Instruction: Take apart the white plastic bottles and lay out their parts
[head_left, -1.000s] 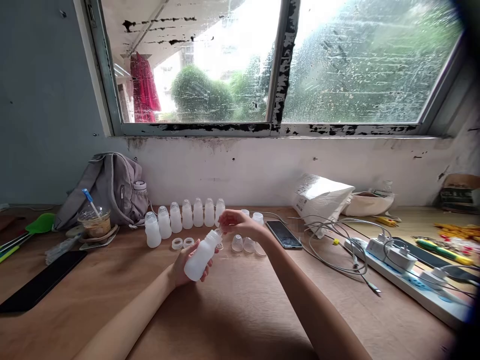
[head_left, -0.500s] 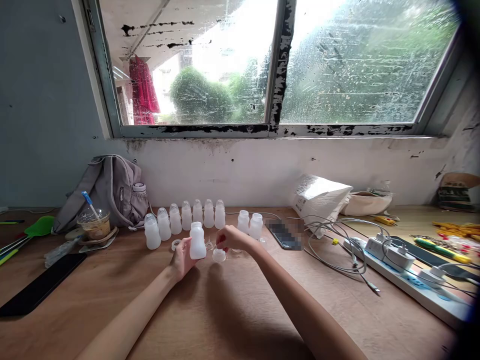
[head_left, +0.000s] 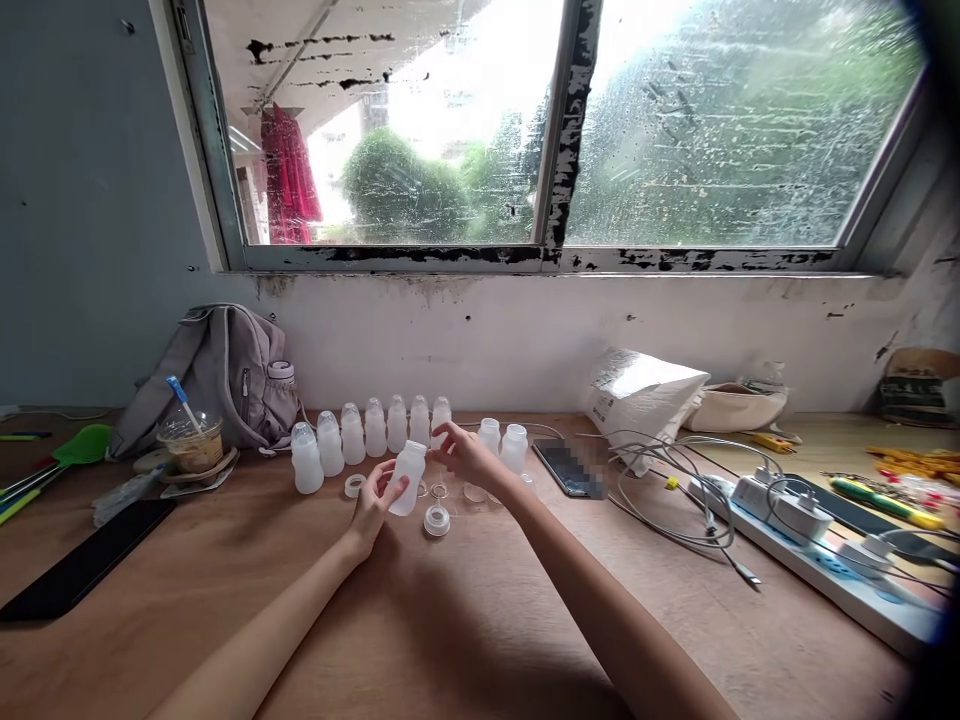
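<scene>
Two bare hands work over a wooden table (head_left: pixel 465 620) below the window. Left hand (head_left: pixel 373 503) has its fingers curled round a small white bottle (head_left: pixel 407 478), held tilted just above the table, neck uppermost and uncapped. Right hand (head_left: pixel 463 455) hovers just beside the bottle's neck, fingers loosely spread and half open; whether it grips anything cannot be told. A screw ring (head_left: pixel 436 521) lies on the table just right of the bottle. Six capped bottles (head_left: pixel 371 430) stand in a row behind, two uncapped ones (head_left: pixel 502 443) to the right
</scene>
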